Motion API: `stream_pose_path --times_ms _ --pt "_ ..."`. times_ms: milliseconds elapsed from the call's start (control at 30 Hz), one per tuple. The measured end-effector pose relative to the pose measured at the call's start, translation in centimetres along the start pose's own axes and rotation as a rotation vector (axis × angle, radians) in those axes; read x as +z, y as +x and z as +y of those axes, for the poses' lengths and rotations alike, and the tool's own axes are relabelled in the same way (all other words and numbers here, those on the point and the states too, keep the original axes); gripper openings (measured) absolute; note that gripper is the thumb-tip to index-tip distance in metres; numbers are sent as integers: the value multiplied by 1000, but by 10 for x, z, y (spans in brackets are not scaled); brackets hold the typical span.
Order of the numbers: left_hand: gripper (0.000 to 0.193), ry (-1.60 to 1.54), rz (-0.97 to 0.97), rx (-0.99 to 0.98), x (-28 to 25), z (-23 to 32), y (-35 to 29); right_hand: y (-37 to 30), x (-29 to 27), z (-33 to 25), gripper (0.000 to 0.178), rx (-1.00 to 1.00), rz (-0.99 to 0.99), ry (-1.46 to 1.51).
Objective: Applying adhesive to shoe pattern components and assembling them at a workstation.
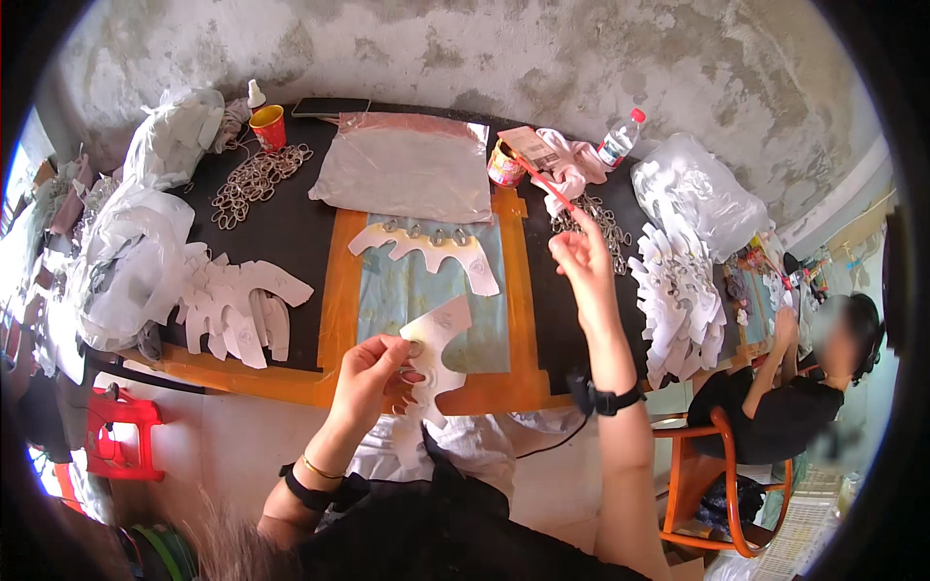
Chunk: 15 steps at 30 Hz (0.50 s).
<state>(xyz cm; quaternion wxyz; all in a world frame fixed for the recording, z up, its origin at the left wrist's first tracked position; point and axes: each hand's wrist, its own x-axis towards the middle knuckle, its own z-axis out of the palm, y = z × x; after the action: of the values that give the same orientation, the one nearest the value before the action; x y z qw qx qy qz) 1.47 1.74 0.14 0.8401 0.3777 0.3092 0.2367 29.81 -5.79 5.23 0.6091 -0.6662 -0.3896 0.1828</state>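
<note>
My left hand [373, 373] is closed on a white scalloped cut-out piece [448, 334], pinching it near a metal ring. Part of this piece is hidden behind the fingers. My right hand [584, 261] is raised at the right of the work mat, its fingers apart. A thin red stick [547, 184] slants from a small yellow-and-red can [504, 165] to my right fingertips; whether they touch is unclear. Lying on the pale blue mat [484, 334] is another white scalloped piece [475, 261] with several metal rings [438, 235] along its upper edge.
White pieces lie stacked at left [228, 300] and right [668, 310]. Metal rings [257, 184] are heaped by a red cup [268, 128]. A silvery packet [402, 169], a bottle [620, 140] and plastic bags [697, 194] stand behind. A person [775, 407] sits at right.
</note>
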Motion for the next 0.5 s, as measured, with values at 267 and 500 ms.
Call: stream_pose_path --times_ms 267,500 --pt "14 86 16 -69 1 7 0 72 17 21 35 -404 133 -369" --pt "14 85 -19 -33 -1 1 3 74 24 21 23 -413 261 -328"
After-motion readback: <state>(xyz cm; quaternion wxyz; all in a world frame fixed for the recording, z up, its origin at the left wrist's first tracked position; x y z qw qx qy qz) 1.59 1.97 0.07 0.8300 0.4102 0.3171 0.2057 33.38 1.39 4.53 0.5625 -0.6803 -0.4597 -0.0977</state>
